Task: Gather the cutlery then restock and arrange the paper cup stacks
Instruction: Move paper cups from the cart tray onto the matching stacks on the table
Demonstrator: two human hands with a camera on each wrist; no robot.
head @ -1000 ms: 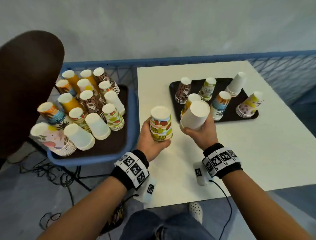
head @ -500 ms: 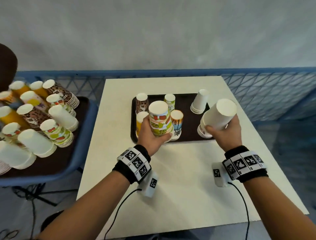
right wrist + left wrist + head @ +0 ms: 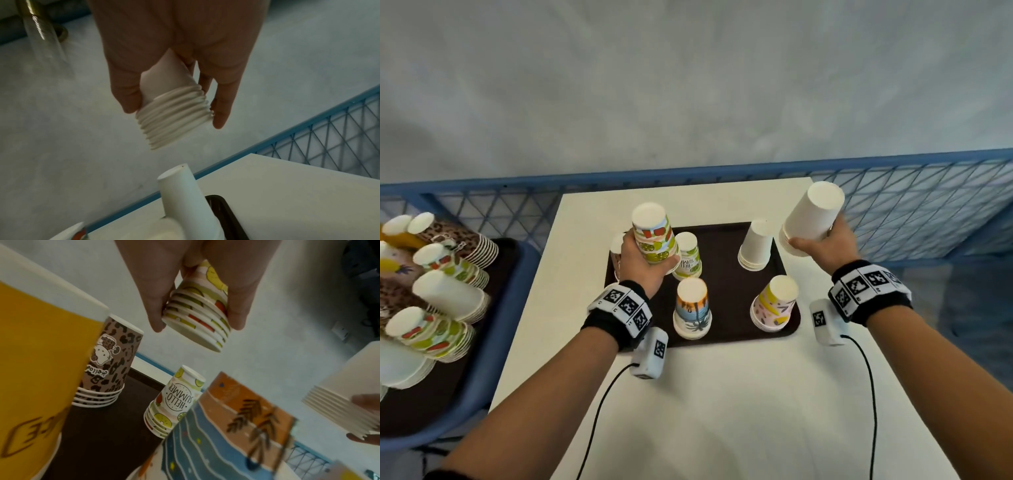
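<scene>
Head view: the left hand (image 3: pixel 643 270) holds a fruit-print stack (image 3: pixel 654 236) of inverted cups, grip closed round its lower half, above the left part of the dark tray (image 3: pixel 726 240) on the white surface (image 3: pixel 722 411). The right hand (image 3: pixel 825 245) holds a white stack (image 3: pixel 810 219), tilted, grip closed round its rims, over the tray's far right corner. On the tray stand a summer-print stack (image 3: pixel 688 257), a plain white stack (image 3: pixel 755 246), a beach-print stack (image 3: pixel 692 308) and a pink-print stack (image 3: pixel 774 305). A blue cart (image 3: pixel 510 308) beside the surface's left edge carries more cup stacks. Left wrist view: thumb and fingers (image 3: pixel 236 311) clamp the fruit-print stack clear of the tray; below it stand a leopard-print stack (image 3: pixel 109 363) and the summer-print stack, with a yellow stack (image 3: pixel 41 361) nearest the camera. Right wrist view: fingers (image 3: pixel 222 104) and thumb wrap the white stack just above its rims, held clear above the plain white stack on the tray.
</scene>
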